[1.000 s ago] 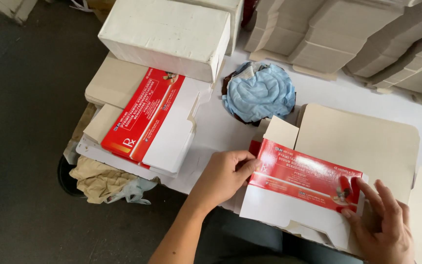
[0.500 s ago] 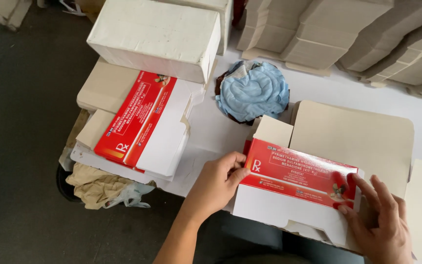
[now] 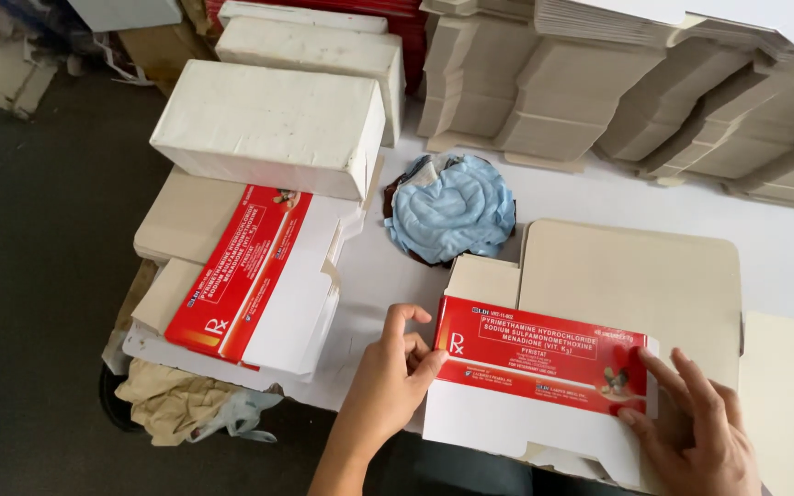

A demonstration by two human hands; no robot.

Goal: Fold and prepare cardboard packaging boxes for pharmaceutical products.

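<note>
Two hands at one red-and-white carton blank (image 3: pixel 544 386), lying partly folded on the white table (image 3: pixel 783 248): left hand (image 3: pixel 395 381) pinches its left edge, right hand (image 3: pixel 700 432) presses fingertips flat on its right end, clasping nothing. One stack of flat blanks (image 3: pixel 250 276) and one crumpled blue cloth (image 3: pixel 452 207) lie beyond.

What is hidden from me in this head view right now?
- Right hand: wrist cut off by the bottom edge.
- Red and white carton: lower flaps run off the bottom edge; inside hidden by its folded panel.
- Dark dish: contents covered by blue cloth.
- Left hand: palm faces away.
</note>
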